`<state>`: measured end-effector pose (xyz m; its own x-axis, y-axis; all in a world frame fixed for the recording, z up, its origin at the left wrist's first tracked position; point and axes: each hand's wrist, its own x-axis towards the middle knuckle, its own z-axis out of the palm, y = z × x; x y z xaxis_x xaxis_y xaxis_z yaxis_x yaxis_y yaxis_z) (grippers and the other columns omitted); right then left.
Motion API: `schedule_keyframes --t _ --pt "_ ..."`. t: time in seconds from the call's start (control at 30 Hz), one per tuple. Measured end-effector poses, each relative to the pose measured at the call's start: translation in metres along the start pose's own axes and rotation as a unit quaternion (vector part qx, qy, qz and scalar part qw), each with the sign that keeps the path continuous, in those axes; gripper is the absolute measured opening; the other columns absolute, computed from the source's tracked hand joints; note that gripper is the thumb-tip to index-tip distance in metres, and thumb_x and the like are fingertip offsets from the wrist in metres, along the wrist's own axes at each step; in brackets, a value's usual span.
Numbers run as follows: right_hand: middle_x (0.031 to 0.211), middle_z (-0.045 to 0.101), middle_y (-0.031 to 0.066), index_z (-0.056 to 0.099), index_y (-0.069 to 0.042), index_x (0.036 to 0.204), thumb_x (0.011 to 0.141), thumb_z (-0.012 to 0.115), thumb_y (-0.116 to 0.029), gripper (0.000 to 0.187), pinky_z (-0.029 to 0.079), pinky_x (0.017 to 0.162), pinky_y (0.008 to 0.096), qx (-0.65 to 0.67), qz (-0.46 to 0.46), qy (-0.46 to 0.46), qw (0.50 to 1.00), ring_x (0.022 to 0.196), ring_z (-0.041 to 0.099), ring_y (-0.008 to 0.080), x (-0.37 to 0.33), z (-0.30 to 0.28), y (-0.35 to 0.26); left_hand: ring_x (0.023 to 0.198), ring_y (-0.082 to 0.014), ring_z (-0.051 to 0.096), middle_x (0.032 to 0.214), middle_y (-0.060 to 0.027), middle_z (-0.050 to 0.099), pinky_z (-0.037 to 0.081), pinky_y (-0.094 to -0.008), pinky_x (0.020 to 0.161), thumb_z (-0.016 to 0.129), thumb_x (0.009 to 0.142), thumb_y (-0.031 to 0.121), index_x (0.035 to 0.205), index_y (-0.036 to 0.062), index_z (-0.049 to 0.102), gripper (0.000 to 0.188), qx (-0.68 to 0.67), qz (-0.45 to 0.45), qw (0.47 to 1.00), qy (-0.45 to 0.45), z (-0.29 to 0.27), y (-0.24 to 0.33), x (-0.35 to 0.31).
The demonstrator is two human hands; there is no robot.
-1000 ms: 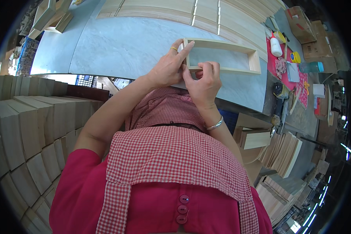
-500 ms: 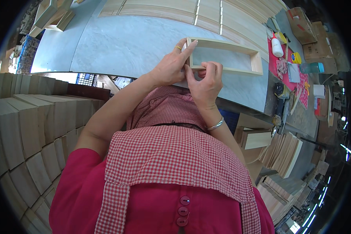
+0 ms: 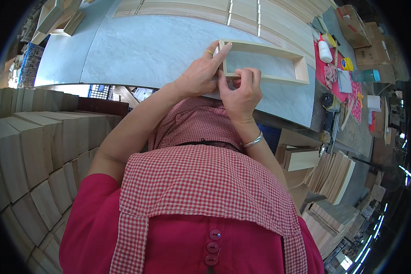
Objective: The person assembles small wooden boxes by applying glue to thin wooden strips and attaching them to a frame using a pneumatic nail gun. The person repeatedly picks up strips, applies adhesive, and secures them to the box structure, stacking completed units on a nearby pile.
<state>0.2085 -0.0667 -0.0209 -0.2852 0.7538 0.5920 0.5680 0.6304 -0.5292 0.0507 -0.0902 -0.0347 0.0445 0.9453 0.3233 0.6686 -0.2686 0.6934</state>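
A pale wooden rectangular frame [image 3: 278, 49] lies flat on the grey table [image 3: 146, 50] near its front edge. My left hand [image 3: 201, 73] grips the frame's left end, fingers over the short side. My right hand [image 3: 242, 93] presses on the frame's near long side close to that same corner, fingers curled on the wood. A metal bangle sits on my right wrist. The corner itself is hidden under my fingers.
Flat wooden boards [image 3: 242, 11] lie across the table's far side. A white glue bottle [image 3: 324, 50] and a yellow tub [image 3: 347, 64] rest on a red cloth at right. Stacked wooden blocks [image 3: 27, 150] stand at my left, more wooden panels [image 3: 333, 171] lower right.
The frame has shifted a little to the right and nearer, with both hands staying on its left corner. My right hand's fingers have moved further onto the near side.
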Motion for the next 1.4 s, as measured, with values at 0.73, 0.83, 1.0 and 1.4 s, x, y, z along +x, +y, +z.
schedule_keyframes --t 0.73,0.83,1.0,1.4 --pt "0.115 0.063 0.0187 0.064 0.002 0.122 0.09 0.075 -0.02 0.04 0.053 0.089 0.0415 -0.219 0.037 0.033 0.974 0.101 0.065 0.0313 0.004 -0.173 0.148 0.118 -0.0489 0.058 0.154 -0.0384 0.025 0.051 -0.0455 0.102 0.077 0.087 0.015 0.161 0.0078 0.015 0.097 0.028 0.018 0.999 -0.033 -0.003 -0.001 -0.001" --pt "0.119 0.062 0.0224 0.061 0.003 0.126 0.088 0.074 -0.034 0.054 0.042 0.105 0.0519 -0.397 0.084 0.05 0.913 0.118 0.056 0.0418 -0.006 -0.23 0.229 0.106 -0.0426 0.063 0.15 -0.0364 0.03 0.053 -0.0435 0.098 0.076 0.087 0.014 0.161 0.007 0.014 0.097 0.053 0.04 0.996 -0.066 -0.032 0.018 0.015" --pt "0.127 0.062 0.028 0.053 0.003 0.136 0.083 0.077 -0.043 0.074 0.047 0.101 0.0518 -0.415 0.301 -0.137 0.848 0.117 0.059 0.0473 0.008 -0.283 0.284 0.093 -0.0338 0.065 0.136 -0.0306 0.046 0.054 -0.043 0.089 0.076 0.084 0.013 0.161 0.0036 0.013 0.099 0.109 0.076 0.984 -0.117 -0.117 0.084 0.081" --pt "0.121 0.066 0.0308 0.052 0.006 0.133 0.071 0.082 -0.029 0.077 0.05 0.099 0.048 -0.336 0.363 -0.158 0.855 0.116 0.063 0.045 0.056 -0.27 0.295 0.11 -0.0389 0.065 0.12 -0.0219 0.066 0.053 -0.0463 0.09 0.082 0.072 0.027 0.135 -0.0052 0.051 0.077 0.405 0.042 0.848 -0.34 -0.166 0.247 0.224"
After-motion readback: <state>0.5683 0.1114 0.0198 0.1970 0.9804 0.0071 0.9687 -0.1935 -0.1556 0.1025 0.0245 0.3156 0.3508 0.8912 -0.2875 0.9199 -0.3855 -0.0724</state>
